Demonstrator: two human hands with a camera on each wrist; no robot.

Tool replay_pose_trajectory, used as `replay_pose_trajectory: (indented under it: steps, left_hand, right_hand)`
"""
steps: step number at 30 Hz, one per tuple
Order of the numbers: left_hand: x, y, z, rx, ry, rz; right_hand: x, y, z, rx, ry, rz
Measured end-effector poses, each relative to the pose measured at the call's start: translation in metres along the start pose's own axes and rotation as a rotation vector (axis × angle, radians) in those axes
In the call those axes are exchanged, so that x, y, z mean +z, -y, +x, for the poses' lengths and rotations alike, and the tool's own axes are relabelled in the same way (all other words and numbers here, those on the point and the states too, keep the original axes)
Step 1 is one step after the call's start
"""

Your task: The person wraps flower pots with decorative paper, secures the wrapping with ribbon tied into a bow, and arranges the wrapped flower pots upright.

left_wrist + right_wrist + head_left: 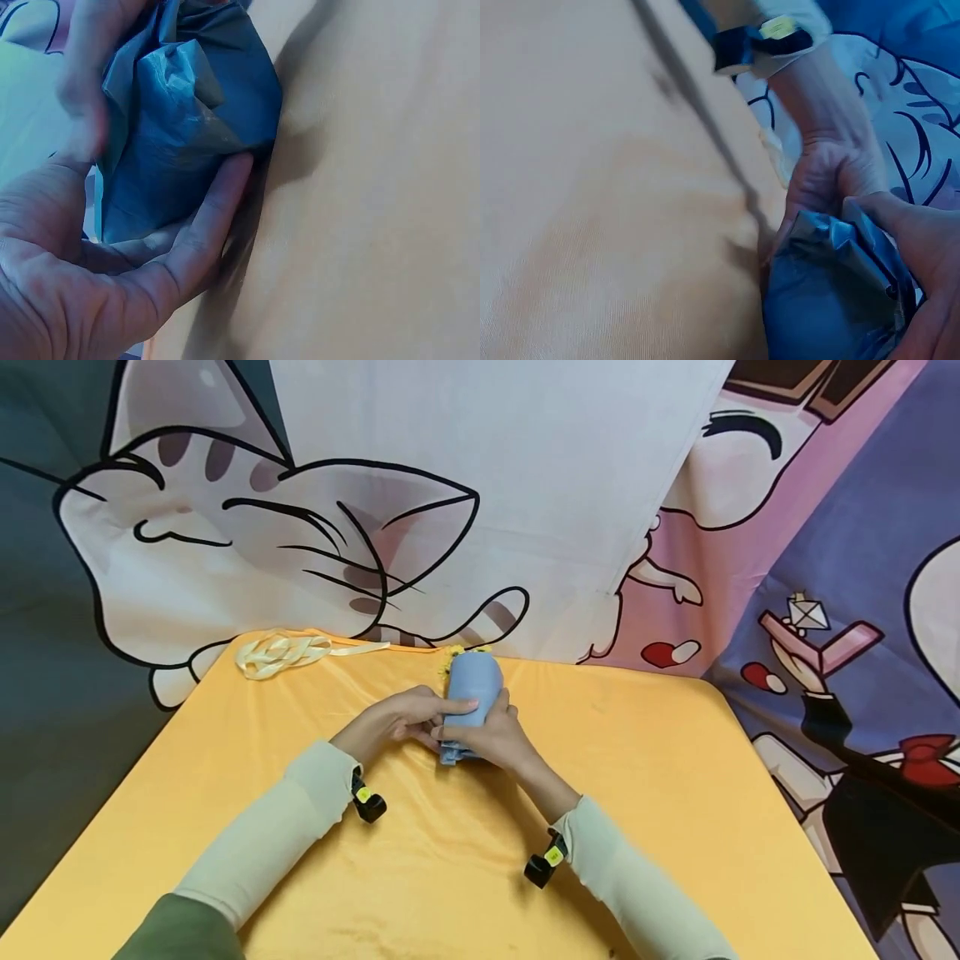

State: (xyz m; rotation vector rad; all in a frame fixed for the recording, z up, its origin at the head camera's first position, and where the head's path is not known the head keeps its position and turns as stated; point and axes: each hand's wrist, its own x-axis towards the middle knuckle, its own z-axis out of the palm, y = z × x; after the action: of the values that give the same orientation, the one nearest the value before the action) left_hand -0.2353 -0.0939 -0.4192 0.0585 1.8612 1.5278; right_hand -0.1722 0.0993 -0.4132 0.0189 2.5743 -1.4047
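A small bouquet wrapped in blue paper (476,678) lies between both hands at the far part of the table, its wrapper rolled into a tube. Yellow flowers (452,657) peek out at its far end. My left hand (414,712) grips the roll from the left, thumb across the top. From the right, my right hand (491,733) holds the near part, thumb laid over the paper. In the left wrist view, the crumpled, folded paper end (180,127) faces the camera, with left fingers (217,206) beneath it. The flower stems are hidden inside.
A loose heap of pale yellow ribbon (281,656) lies at the table's far left, one tail stretching right. An orange-yellow cloth (637,793) covers the table. Cartoon-printed curtains (540,510) hang right behind the table and on the right.
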Motion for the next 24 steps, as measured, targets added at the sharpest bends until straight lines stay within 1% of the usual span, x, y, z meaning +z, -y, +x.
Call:
replay_pose_trajectory:
  steps: [3, 5, 9, 12, 14, 16, 19, 21, 22, 23, 24]
  left_hand:
    - [0.001, 0.004, -0.001, 0.017, 0.027, -0.035]
    - [0.002, 0.007, -0.002, 0.027, 0.034, -0.023]
    - [0.006, 0.010, -0.006, 0.016, 0.046, -0.023]
    - [0.008, 0.012, -0.006, 0.004, 0.066, -0.061]
    - [0.009, 0.012, -0.006, 0.005, 0.079, -0.072]
    - [0.008, 0.011, -0.006, 0.013, 0.095, -0.064]
    - [0.002, 0.010, -0.008, 0.010, 0.108, -0.027]
    - [-0.007, 0.008, -0.008, 0.011, 0.087, 0.004]
    - [-0.014, 0.007, -0.007, 0.017, 0.052, 0.021]
    - [-0.023, 0.006, -0.005, 0.035, -0.002, 0.044]
    - [-0.034, 0.005, -0.003, 0.064, -0.076, 0.078]
  right_hand:
    - [-0.003, 0.002, -0.003, 0.010, 0.042, 0.025]
    - [-0.006, 0.002, -0.006, 0.029, 0.054, 0.019]
    - [-0.009, 0.002, -0.012, 0.061, 0.078, 0.002]
    - [-0.008, 0.000, -0.012, 0.068, 0.089, -0.012]
    - [-0.007, -0.001, -0.012, 0.065, 0.087, -0.013]
    - [-0.004, -0.001, -0.012, 0.054, 0.064, -0.008]
    - [-0.002, 0.000, -0.012, 0.032, 0.036, -0.025]
    - [-0.001, 0.000, -0.012, 0.029, 0.027, -0.039]
    - [0.000, 0.000, -0.013, 0.027, 0.021, -0.046]
    - [0.000, 0.000, -0.013, 0.031, 0.018, -0.049]
    - [0.001, 0.000, -0.014, 0.038, 0.016, -0.051]
